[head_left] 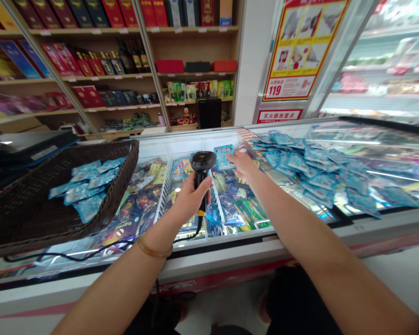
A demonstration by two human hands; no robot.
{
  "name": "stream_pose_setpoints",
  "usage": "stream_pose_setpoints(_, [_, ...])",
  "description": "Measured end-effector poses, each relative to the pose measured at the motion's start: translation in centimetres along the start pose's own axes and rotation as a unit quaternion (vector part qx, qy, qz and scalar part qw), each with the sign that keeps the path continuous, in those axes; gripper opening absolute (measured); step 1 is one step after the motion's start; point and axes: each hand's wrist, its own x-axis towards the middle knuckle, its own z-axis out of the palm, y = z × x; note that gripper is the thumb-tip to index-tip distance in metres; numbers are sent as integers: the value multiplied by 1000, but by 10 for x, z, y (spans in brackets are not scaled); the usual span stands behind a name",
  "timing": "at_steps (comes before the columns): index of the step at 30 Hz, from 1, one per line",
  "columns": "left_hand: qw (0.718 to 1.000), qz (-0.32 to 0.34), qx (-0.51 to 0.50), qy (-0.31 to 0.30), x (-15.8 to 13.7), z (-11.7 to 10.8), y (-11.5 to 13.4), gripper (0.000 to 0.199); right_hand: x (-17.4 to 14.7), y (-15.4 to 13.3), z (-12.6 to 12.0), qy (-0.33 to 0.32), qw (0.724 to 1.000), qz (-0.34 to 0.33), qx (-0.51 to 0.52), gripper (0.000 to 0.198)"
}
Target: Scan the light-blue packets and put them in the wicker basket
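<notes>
Left hand [188,197] partly hides a scanner [203,161], right hand [244,166] a blue packet [223,158].

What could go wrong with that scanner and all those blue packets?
The scanner's cord runs close to the basket, so it might catch if the left hand pulls. Some loose packets lie near the freezer's front edge and might slide off if bumped. The right hand holds one packet by its side, so it might slip.

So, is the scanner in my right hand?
No, your left hand grips the scanner, while your right hand holds a blue packet.
</notes>
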Motion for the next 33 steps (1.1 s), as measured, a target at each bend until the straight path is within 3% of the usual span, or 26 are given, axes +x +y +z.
stream_pose_setpoints(3, [999, -13, 14, -42, -4, 4, 4, 42, -2, -4, 2, -21, 991, -16, 134, 23])
stream_pose_setpoints(7, [997, -6, 20, -71, -6, 8, 5, 44, -3, -9, 5, -8, 979, -27, 203, 15])
stream_pose_setpoints(21, [994, 13, 20, -103, -7, 11, 0, 38, 1, -12, 6, 36, 988, -60, 136, 32])
stream_pose_setpoints(33, [993, 2, 18, -115, -5, 10, -1, 40, -4, -13, 8, 22, 971, -44, 235, 24])
